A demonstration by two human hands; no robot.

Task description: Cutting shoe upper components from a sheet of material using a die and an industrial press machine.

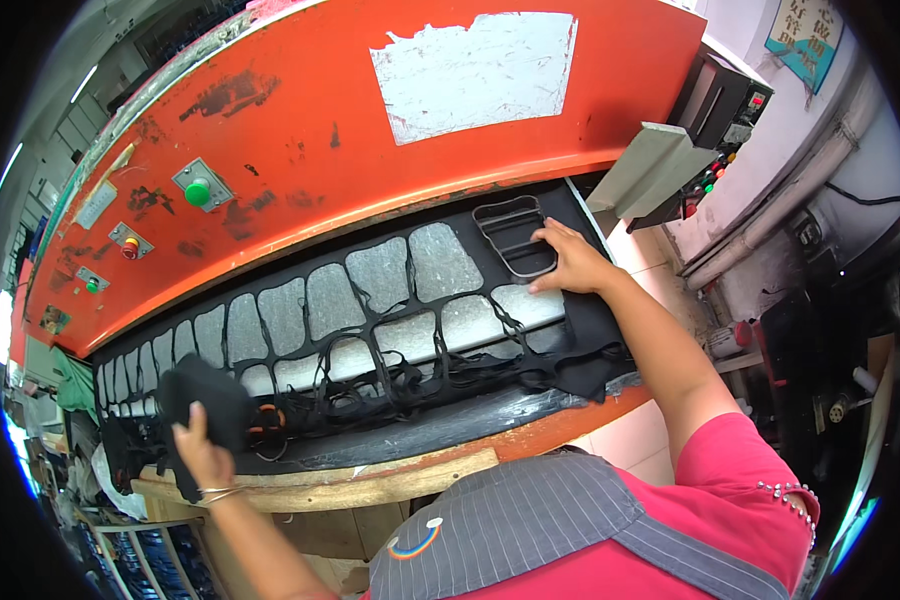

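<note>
At the right end of the press bed, my right hand (574, 256) grips the right side of a metal cutting die (511, 238), its fingers on the rim and thumb near the lower corner. The die is a rounded open frame with crossbars and rests on black sheet material (456, 206). On the left, my left hand (203, 452) is closed round dark, soft-looking cut pieces (206, 402), raised over the front edge; how many cannot be told. Between my hands, rows of rounded openings in the black sheet show grey metal (445, 262) underneath, with thin black strips left between them.
An orange press beam (300, 110) with buttons spans the far side of the bed. A wooden rail (410, 478) runs along the front edge. A control box (720, 100) stands at the right. Loose black scraps (585, 372) hang over the near edge.
</note>
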